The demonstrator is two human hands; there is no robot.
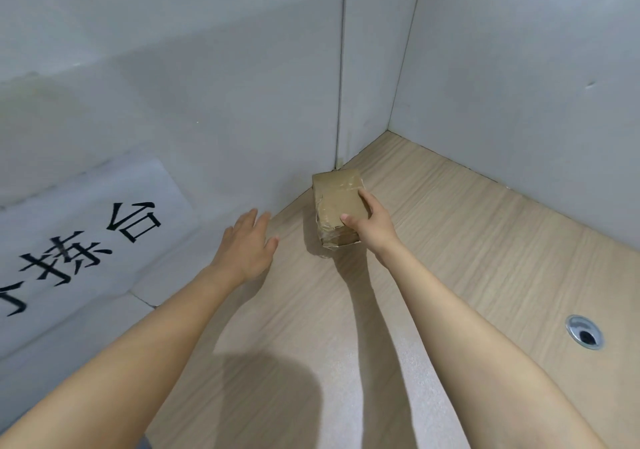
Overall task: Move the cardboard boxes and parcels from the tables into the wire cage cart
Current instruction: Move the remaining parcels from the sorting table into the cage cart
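Holding the box: the right hand [372, 221] is curled round the near right end of the small brown box [337, 199]; the thumb lies on top of the box, close to its front edge; the other fingers hook over the right side
Left hand: the left hand [247, 246] has nothing in it; its fingers are straight and a little spread; the palm faces down; it is just to the left of the box and does not touch it
Box: brown cardboard with shiny clear tape over it; the corner nearest the left hand is crumpled; it sits between the two hands, much closer to the right one; its bottom seems to be on the table, but I cannot tell if it is lifted a little
Table: the pale wood table [467, 240] is under both hands and both bare arms; dark arm shadows fall on it, nearer the person than the hands
White boards: tall white boards [242, 102] stand past the fingertips of both hands and out to the right of the right hand; the far end of the box is near the board in front of the left hand
Sign: a white sheet with big black writing [86, 233] is to the left of the left hand
Metal hole: a round metal ring with a dark hole [584, 331] is set in the table, well to the right of the right arm
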